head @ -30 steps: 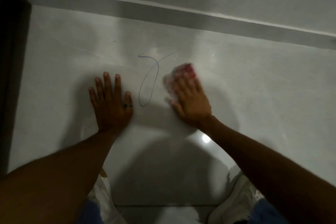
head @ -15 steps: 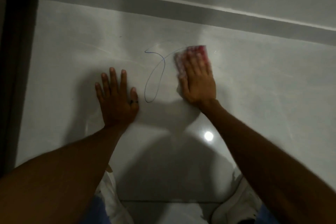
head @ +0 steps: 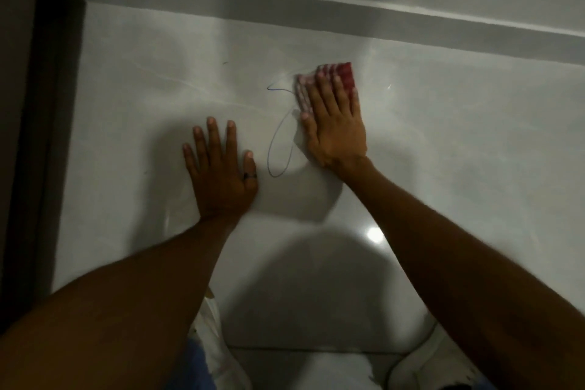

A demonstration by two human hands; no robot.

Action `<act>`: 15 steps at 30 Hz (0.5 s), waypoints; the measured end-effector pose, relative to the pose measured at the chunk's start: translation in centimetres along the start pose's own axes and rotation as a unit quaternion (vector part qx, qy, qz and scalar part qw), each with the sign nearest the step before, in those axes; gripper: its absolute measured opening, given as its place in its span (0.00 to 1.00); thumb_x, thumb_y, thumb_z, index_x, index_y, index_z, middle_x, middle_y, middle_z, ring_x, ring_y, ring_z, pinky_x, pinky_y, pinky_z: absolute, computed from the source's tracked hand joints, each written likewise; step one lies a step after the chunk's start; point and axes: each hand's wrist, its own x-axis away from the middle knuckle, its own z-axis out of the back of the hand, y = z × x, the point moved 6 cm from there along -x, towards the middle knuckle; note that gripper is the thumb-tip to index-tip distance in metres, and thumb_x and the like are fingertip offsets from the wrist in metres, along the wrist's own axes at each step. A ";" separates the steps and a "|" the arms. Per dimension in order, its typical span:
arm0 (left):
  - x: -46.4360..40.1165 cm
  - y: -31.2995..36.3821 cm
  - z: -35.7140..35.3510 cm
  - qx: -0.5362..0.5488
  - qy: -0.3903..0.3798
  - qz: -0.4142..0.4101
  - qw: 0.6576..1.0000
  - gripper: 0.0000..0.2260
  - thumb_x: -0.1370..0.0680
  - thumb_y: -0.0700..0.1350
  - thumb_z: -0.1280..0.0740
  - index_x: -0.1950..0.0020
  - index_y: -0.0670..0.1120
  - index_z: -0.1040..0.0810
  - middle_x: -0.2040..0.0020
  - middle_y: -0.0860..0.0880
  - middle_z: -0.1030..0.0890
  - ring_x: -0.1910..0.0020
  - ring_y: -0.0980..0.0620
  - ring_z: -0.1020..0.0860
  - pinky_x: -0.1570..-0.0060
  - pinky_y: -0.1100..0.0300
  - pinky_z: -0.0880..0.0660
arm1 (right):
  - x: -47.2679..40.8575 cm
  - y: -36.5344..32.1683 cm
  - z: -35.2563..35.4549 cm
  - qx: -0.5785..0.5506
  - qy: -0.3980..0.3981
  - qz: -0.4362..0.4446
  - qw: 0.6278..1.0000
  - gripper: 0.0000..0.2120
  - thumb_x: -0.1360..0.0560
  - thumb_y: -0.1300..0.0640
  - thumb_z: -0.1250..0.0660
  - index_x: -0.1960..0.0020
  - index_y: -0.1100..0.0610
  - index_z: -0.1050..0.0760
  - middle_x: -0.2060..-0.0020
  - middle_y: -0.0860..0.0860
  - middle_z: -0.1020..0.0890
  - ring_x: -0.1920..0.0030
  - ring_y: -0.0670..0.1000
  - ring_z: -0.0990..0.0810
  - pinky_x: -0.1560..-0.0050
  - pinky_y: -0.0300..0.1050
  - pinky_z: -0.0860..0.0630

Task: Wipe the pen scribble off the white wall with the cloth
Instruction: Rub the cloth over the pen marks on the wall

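A blue pen scribble (head: 274, 149), a tall loop with a short hook at its top left, marks the glossy white surface (head: 459, 142). My right hand (head: 334, 127) lies flat on a red and white cloth (head: 343, 74), pressing it down at the loop's upper right; the cloth covers the top right part of the line. My left hand (head: 221, 171) rests flat, fingers spread, just left of the loop, holding nothing. A dark ring sits on its thumb.
A grey band (head: 316, 6) crosses the top, with lighter surface beyond it. A dark door frame (head: 38, 136) runs down the left edge. My white shoes (head: 424, 361) and blue trouser legs show at the bottom. A bright light reflection (head: 374, 235) glints near my right forearm.
My right hand has slid the cloth up and to the left, onto the upper right of the scribble; the line's right tail is gone from sight. My left hand stays planted.
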 end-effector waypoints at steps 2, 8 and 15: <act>-0.2 -0.2 0.1 -0.002 -0.004 0.007 1.000 0.30 0.13 0.58 0.46 0.12 0.49 0.40 0.12 0.40 0.41 0.13 0.35 0.43 0.15 0.33 0.46 | -0.7 1.2 0.5 -0.016 0.016 -0.092 0.995 0.34 0.14 0.40 0.59 0.12 0.53 0.53 0.12 0.55 0.50 0.12 0.57 0.54 0.13 0.59 0.59; -0.1 -0.1 -0.1 -0.001 -0.008 0.005 1.000 0.30 0.13 0.57 0.45 0.12 0.49 0.41 0.12 0.40 0.42 0.13 0.35 0.43 0.15 0.33 0.47 | -1.9 -0.6 0.3 -0.008 -0.005 -0.044 0.999 0.32 0.12 0.41 0.55 0.12 0.53 0.55 0.12 0.54 0.52 0.12 0.56 0.56 0.12 0.59 0.60; -0.2 -0.6 -0.1 -0.012 0.003 0.003 1.000 0.30 0.13 0.58 0.45 0.11 0.49 0.41 0.12 0.40 0.41 0.13 0.35 0.43 0.15 0.34 0.46 | -3.7 -3.6 0.1 -0.041 -0.008 -0.086 0.995 0.31 0.11 0.42 0.56 0.12 0.53 0.57 0.12 0.54 0.55 0.12 0.56 0.58 0.12 0.61 0.59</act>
